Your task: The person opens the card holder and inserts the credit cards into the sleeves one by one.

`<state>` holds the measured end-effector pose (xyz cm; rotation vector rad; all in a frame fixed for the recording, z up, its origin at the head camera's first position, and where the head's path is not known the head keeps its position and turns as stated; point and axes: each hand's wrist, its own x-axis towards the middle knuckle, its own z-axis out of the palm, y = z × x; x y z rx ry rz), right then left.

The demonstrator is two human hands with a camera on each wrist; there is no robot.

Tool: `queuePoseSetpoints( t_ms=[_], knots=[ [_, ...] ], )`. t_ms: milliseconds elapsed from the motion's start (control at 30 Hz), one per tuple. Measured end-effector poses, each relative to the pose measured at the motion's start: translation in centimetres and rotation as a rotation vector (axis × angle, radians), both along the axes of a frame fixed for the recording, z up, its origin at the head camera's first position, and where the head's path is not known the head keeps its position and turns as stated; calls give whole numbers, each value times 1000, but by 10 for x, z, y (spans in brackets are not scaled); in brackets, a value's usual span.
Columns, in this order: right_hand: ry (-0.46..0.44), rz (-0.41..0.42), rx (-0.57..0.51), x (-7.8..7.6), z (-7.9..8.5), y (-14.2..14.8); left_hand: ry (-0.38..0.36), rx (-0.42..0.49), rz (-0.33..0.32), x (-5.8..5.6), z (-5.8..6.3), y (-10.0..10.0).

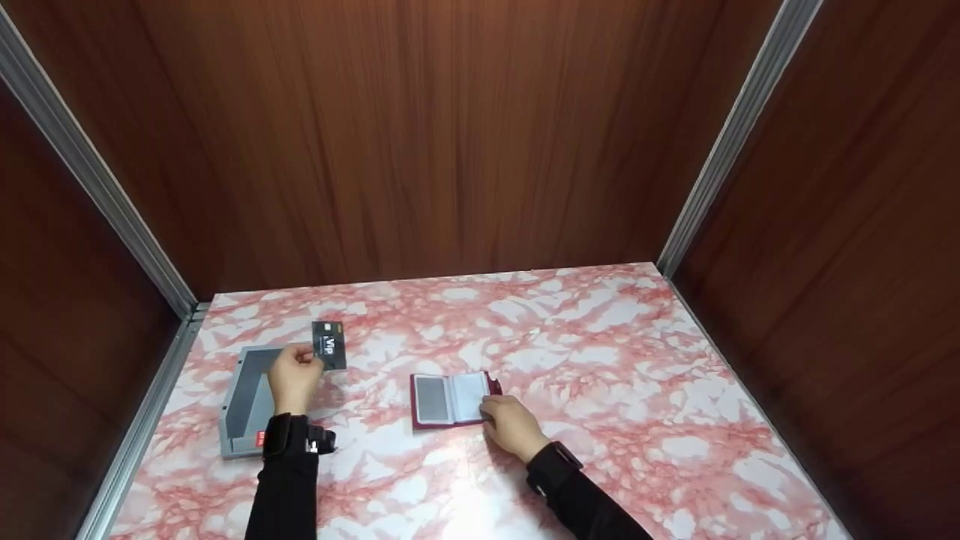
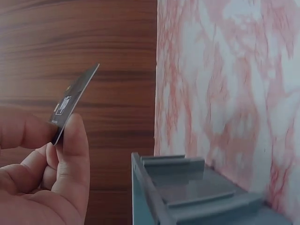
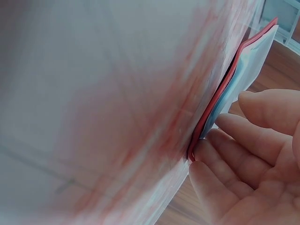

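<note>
My left hand (image 1: 294,379) pinches a dark card (image 1: 329,346) marked "Vip" between thumb and fingers. The card is held up beside a grey tray (image 1: 236,405), which the hand partly covers in the head view. In the left wrist view the card (image 2: 75,98) tilts upward, seen nearly edge-on. A red card holder (image 1: 433,426) lies open on the table, with clear sleeves facing up. At its lower right corner rests my right hand (image 1: 514,427). The right wrist view shows those fingertips against the card holder (image 3: 216,101) along its edge, the thumb over the sleeves.
The table (image 1: 600,360) has a red and white marbled top. Brown wood panels (image 1: 450,150) rise behind it and at both sides, with metal corner posts (image 1: 735,142). A red label (image 1: 260,438) sits on the tray's near end.
</note>
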<state>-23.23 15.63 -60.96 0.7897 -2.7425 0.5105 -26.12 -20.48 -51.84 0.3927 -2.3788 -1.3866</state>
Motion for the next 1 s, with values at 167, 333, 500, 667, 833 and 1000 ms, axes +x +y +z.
queuePoseSetpoints(
  t_ms=[167,333,500,667,833,1000],
  knots=[
    [-11,-2,5,0,1,0,-18,32,-36,-2,-5,11],
    [-9,0,2,0,1,0,-2,56,-45,-4,-11,21],
    [1,3,-6,-1,0,0,-16,68,-57,-7,-15,31],
    [1,-1,-14,0,0,1,-5,92,-41,-8,-21,44],
    [-11,0,-15,0,0,0,0,179,-61,-8,-25,56],
    [-15,3,-19,0,1,0,-15,218,-72,-8,-31,69]
  ],
)
